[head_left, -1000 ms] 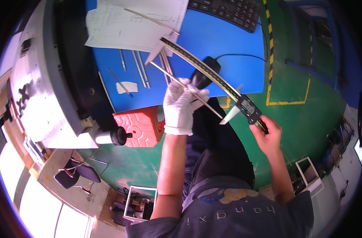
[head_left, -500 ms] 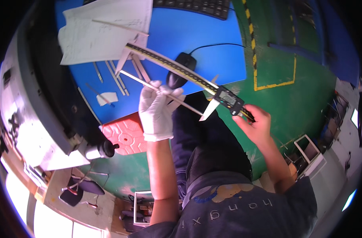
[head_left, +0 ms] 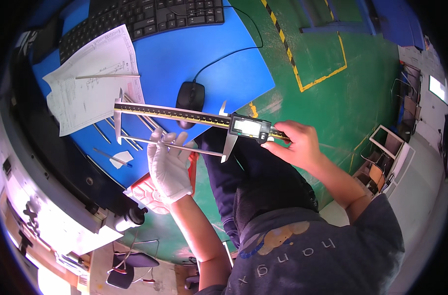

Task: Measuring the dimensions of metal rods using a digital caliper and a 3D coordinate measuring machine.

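My left hand (head_left: 168, 169), in a white glove, holds a thin metal rod (head_left: 204, 151) between thumb and fingers. That rod lies lengthwise between the long jaws of a digital caliper (head_left: 184, 115), its ends at or very near the two jaw tips. My bare right hand (head_left: 300, 145) grips the caliper's right end, thumb beside the display housing (head_left: 248, 129). The beam runs roughly level above my lap and the table's near edge. The reading on the display is washed out by glare.
On the blue table (head_left: 224, 59) lie printed sheets (head_left: 96, 93) with a rod (head_left: 108, 76) on top, several loose rods, a white scrap (head_left: 122, 158), a black mouse (head_left: 190, 98) and a keyboard (head_left: 184, 12). A red stool (head_left: 148, 194) stands below; a large machine is at left.
The caliper and rod have swung from a steep slant to nearly level, and the display now faces me. My left fingers have loosened and spread somewhat along the rod. My view has shifted.
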Available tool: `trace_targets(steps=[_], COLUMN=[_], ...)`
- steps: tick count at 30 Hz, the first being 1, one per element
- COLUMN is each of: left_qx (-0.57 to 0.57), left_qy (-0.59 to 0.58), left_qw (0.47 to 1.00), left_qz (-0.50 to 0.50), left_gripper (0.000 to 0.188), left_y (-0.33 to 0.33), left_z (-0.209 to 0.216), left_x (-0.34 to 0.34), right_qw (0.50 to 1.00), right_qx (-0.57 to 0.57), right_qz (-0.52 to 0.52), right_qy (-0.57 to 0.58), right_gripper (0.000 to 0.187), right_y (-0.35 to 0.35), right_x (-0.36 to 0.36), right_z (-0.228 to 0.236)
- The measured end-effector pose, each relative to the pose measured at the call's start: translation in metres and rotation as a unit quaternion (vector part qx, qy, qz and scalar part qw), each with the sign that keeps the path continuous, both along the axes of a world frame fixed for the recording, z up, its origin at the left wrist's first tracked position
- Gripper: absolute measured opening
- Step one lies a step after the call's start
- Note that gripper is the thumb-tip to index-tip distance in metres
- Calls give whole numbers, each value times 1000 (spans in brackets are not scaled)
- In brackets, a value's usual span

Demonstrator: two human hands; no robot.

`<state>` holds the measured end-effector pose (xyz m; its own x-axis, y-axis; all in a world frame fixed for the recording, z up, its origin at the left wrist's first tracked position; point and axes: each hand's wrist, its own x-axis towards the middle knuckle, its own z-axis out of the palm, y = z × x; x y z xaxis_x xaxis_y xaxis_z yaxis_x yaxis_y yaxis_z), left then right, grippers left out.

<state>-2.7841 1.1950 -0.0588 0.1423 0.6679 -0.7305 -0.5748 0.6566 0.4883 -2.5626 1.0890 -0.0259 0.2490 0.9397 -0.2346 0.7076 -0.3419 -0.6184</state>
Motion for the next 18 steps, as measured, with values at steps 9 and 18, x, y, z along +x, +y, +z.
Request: trace_targets(steps=[9, 18], left_qx=[-34, 134], left_qy=[147, 720], left_qw=[988, 633], left_qz=[-43, -252], left_gripper=[19, 16], left_y=[1, 32], left_z=[-17, -72], left_x=[1, -39], right_qw=[997, 987], right_qx=[13, 25], right_qz=[-41, -121], right_qy=[57, 102], right_gripper=[30, 28], right_y=[-8, -10], right_x=[-2, 14], right_z=[-5, -11])
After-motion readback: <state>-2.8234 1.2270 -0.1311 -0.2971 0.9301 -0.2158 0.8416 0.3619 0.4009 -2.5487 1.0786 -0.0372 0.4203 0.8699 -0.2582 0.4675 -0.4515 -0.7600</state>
